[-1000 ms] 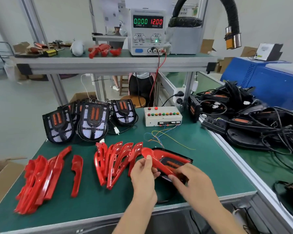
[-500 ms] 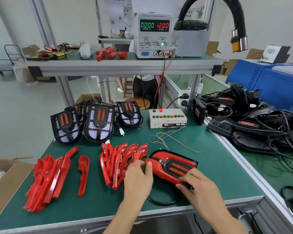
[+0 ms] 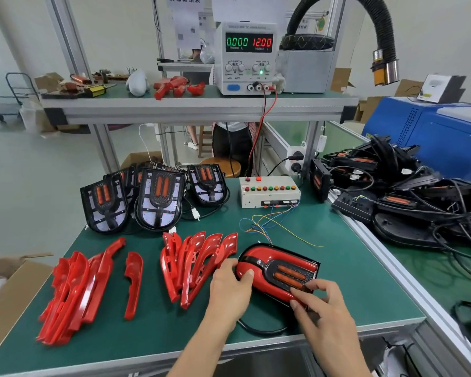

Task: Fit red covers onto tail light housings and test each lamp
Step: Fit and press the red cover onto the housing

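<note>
A black tail light housing (image 3: 288, 274) with two orange strips lies on the green mat, near the front edge. Red covers (image 3: 259, 255) sit along its left end and both long sides. My left hand (image 3: 229, 291) grips the lamp's left end, thumb on top of the red cover. My right hand (image 3: 322, 311) pinches the lamp's near right edge with curled fingers. The lamp's black cable (image 3: 261, 329) loops out underneath, between my wrists.
Loose red covers lie in a left pile (image 3: 74, 292), a single one (image 3: 133, 281) and a middle pile (image 3: 193, 265). Bare housings (image 3: 158, 200) stand behind. A button test box (image 3: 268, 191) and power supply (image 3: 248, 55) are further back. Cabled lamps (image 3: 405, 200) are heaped at right.
The red cover that I held raised over the housing now sits down on it. My left thumb has moved onto the cover and my right hand has moved to the near right edge.
</note>
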A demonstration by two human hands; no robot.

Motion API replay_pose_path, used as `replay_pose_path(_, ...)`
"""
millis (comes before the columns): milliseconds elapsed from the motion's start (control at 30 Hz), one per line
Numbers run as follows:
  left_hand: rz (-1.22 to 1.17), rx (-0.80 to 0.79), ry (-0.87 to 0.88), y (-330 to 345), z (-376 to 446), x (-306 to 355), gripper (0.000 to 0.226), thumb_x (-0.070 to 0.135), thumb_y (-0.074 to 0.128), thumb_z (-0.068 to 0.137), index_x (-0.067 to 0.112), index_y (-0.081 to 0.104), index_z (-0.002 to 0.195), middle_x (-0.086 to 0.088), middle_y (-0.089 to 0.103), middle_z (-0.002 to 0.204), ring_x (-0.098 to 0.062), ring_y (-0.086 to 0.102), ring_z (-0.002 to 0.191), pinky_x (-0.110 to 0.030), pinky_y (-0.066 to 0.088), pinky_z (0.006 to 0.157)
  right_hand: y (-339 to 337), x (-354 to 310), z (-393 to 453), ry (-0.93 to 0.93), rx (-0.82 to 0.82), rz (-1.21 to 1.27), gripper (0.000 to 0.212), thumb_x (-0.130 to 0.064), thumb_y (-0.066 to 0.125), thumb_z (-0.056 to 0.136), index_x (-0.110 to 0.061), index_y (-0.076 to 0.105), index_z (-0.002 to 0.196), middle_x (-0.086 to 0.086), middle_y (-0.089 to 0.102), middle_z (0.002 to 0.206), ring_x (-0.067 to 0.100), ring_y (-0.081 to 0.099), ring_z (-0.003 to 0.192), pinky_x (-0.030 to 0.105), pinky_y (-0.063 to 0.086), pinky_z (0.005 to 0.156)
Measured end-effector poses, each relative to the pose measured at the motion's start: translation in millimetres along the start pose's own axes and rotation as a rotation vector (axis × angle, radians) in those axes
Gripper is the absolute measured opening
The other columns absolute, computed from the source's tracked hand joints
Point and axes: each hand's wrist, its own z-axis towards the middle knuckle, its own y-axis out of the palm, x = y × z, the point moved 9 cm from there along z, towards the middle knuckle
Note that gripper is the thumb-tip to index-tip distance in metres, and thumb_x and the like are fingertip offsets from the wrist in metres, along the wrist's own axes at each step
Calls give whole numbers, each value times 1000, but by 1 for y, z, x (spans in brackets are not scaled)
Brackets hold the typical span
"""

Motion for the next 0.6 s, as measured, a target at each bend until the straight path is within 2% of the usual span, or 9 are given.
replay_pose_path(167, 2, 25, -27, 5, 0, -3, 55, 32, 67, 96, 22, 47, 146, -5, 57, 135, -27, 60, 121, -45, 52, 104, -3, 0, -8, 73, 97, 67, 17, -19, 81, 83, -32, 80, 93, -7, 54, 121, 5, 64, 64, 23, 50, 67)
replay_pose_path(233, 12, 14, -51, 6, 1, -4, 62, 33, 65, 97, 20, 40, 152, -7, 53, 140, -30, 59, 124, -46, 51, 106, 1, 6, -9, 156, 103, 140, 16, -18, 82, 83, -33, 77, 87, -4, 52, 123, 5, 68, 70, 25, 50, 71)
replay_pose_path(333, -1, -4, -81, 7, 3, -3, 53, 31, 64, 97, 21, 48, 146, -6, 54, 138, -29, 61, 120, -46, 52, 105, 11, 26, -7, 346, 59, 347, 14, -17, 82, 84, -29, 76, 83, 0, 51, 123, 10, 72, 78, 34, 54, 82)
replay_pose_path(400, -44, -10, -95, 8, 1, -3, 35, 29, 65, 97, 26, 55, 131, -5, 55, 133, -26, 63, 114, -45, 53, 103, 14, 32, -6, 391, 50, 430, 12, -15, 82, 83, -27, 78, 83, 0, 52, 120, 17, 74, 80, 43, 57, 88)
replay_pose_path(467, -90, -13, -101, 9, 1, -5, 27, 26, 67, 96, 30, 56, 120, -4, 58, 128, -23, 63, 111, -45, 54, 102, 12, 30, -7, 365, 74, 428, 16, -16, 83, 82, -30, 78, 80, -4, 53, 118, 18, 73, 84, 37, 57, 84)
replay_pose_path(500, -119, -15, -104, 9, 0, -6, 30, 24, 69, 96, 28, 56, 122, -3, 60, 124, -21, 64, 108, -43, 55, 100, 10, 28, -8, 341, 95, 426, 19, -15, 83, 81, -33, 78, 79, -6, 53, 118, 17, 71, 85, 31, 56, 81)
replay_pose_path(600, -215, -39, -87, 13, -6, -2, 40, 20, 72, 95, 28, 54, 129, 4, 65, 114, -12, 68, 98, -28, 59, 81, 7, 29, -10, 287, 138, 455, 27, -11, 83, 79, -37, 77, 76, -11, 52, 119, 15, 71, 85, 33, 57, 80)
